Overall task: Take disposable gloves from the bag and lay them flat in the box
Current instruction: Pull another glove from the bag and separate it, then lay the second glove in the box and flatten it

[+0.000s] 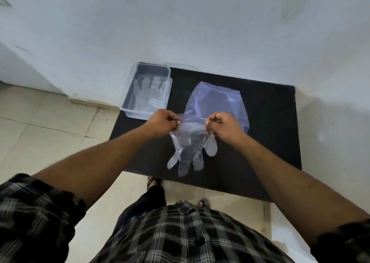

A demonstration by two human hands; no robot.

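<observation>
A clear disposable glove [190, 148] hangs above the black table [260, 142], fingers pointing toward me. My left hand [163, 122] pinches the left corner of its cuff and my right hand [224, 125] pinches the right corner, stretching the cuff between them. Behind the hands lies the bluish see-through plastic bag [216, 102], its mouth toward me. At the table's far left corner stands the clear plastic box [128, 102], with a glove [148, 94] lying flat inside it, fingers pointing away.
The black table stands against a white wall [200, 32]. Pale floor tiles [40, 122] lie to the left and below. My feet [204, 202] show under the table's near edge.
</observation>
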